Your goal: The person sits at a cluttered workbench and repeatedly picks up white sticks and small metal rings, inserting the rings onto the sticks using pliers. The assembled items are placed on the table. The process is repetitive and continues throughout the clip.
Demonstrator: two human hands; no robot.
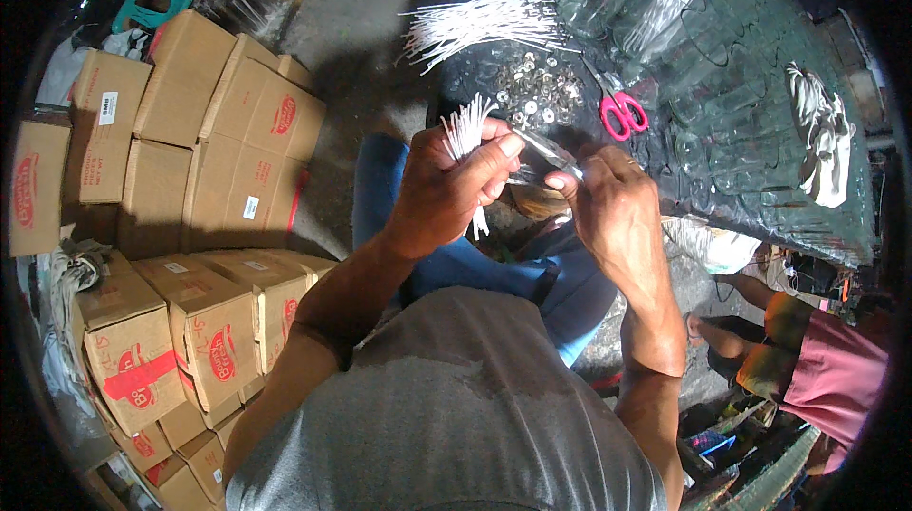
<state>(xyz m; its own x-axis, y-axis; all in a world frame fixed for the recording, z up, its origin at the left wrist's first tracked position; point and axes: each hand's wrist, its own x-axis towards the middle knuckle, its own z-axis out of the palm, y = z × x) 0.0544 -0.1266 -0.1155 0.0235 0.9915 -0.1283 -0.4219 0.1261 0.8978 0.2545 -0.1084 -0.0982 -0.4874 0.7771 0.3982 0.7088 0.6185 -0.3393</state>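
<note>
My left hand (439, 180) is curled firmly round a bunch of white wick-like cords (465, 126), most of their length standing up past the fist and some tails showing beneath it; gripped around the middle like this, they probably stay together while the thumb and fingertips are free for finer pinching. My right hand (617, 193) is wrapped round the handles of a metal tool that looks like pliers (551, 152), its nose pointing toward ten o'clock and meeting my left fingertips, likely so both hands can work at one spot; what sits in the nose is too small to tell. Taking my hands as the centre, small metal discs (541, 88) lie heaped between twelve and one on the bench (465, 79), near enough, I judge, to pick up with little reach. Beyond them, at twelve, a loose pile of white cords (489, 25) lies roughly crosswise, handy for the left side. At two o'clock rest pink-handled scissors (622, 114), loops toward me, apparently set for an easy grab. Cardboard cartons (252, 122) are stacked at nine o'clock, well apart from the bench, perhaps to leave my left elbow room.
</note>
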